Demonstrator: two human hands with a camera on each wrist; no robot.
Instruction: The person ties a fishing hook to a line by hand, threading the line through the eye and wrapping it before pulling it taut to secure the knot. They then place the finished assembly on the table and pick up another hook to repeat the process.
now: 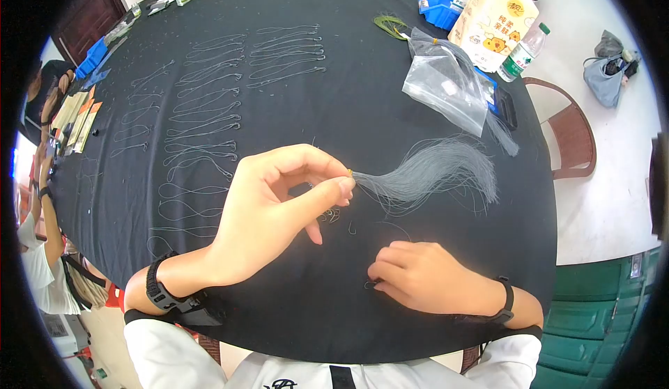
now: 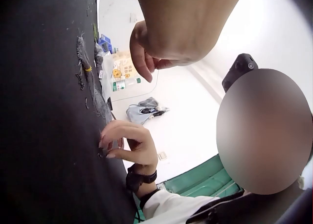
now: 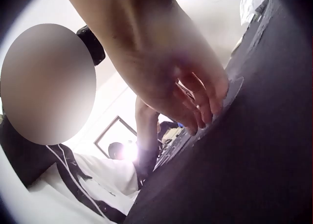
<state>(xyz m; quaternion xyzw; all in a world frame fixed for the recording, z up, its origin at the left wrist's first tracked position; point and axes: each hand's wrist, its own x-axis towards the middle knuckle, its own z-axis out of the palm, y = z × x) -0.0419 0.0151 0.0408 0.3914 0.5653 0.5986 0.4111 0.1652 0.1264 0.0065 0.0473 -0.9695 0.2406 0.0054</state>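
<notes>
My left hand (image 1: 268,215) is raised over the table, and its thumb and index finger pinch a thin clear line (image 2: 157,82). Below it lies a bundle of grey line (image 1: 432,176), tied with yellow at its left end. Small metal hooks (image 1: 332,215) are partly hidden behind the left hand, with a single hook (image 1: 352,228) to their right. My right hand (image 1: 425,274) is low at the tabletop, fingers bent and thumb apart from them; a tiny curved piece (image 1: 368,284) shows at its fingertips. In the right wrist view, the right hand (image 3: 190,87) reaches down to the cloth.
Rows of looped lines (image 1: 205,121) lie on the black cloth (image 1: 293,117) at left. Plastic bags (image 1: 446,86), a tissue pack (image 1: 495,20), a bottle (image 1: 523,53) and a blue bin (image 1: 440,10) stand or lie at back right. Another person's arm (image 1: 52,215) is at far left.
</notes>
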